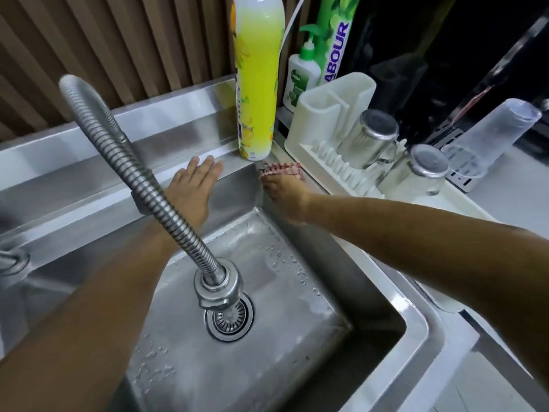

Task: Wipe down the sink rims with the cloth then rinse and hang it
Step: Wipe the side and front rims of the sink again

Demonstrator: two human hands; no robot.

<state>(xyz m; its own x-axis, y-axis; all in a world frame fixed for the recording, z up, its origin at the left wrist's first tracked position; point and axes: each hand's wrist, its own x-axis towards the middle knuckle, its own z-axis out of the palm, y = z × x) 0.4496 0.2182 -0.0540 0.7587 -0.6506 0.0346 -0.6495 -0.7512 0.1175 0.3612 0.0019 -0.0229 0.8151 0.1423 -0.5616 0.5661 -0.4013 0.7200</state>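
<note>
Nearest you, your two bare forearms reach out over the stainless steel sink (pixel 421 331), left arm from the near left, right arm from the right. Between them the flexible ribbed faucet hose (pixel 130 162) arcs from the far left down to its spray head (pixel 218 288), which hangs above the drain strainer (pixel 229 318). The basin floor is wet, with droplets scattered toward its right side.

Your left hand (pixel 193 185) lies flat on the far rim of the sink, fingers straight and together, gripping nothing. Your right hand (pixel 282 193) is at the far right corner of the rim, fingers pressing down on the red-and-white checked cloth (pixel 280 171). The cloth is bunched on that corner, just in front of the yellow dish-soap bottle (pixel 257 75). Whether the fingers curl round the cloth or merely press it flat cannot be told.

Right of the bottle stands a white pump bottle of handwash (pixel 301 81) and a tall green bottle (pixel 335 37). A cream dish rack (pixel 332 120) sits right of the sink, holding two upturned steel mugs (pixel 368 138) (pixel 416 171). Further right, a clear plastic cup (pixel 493 135) lies tilted on a separate rack.
</note>
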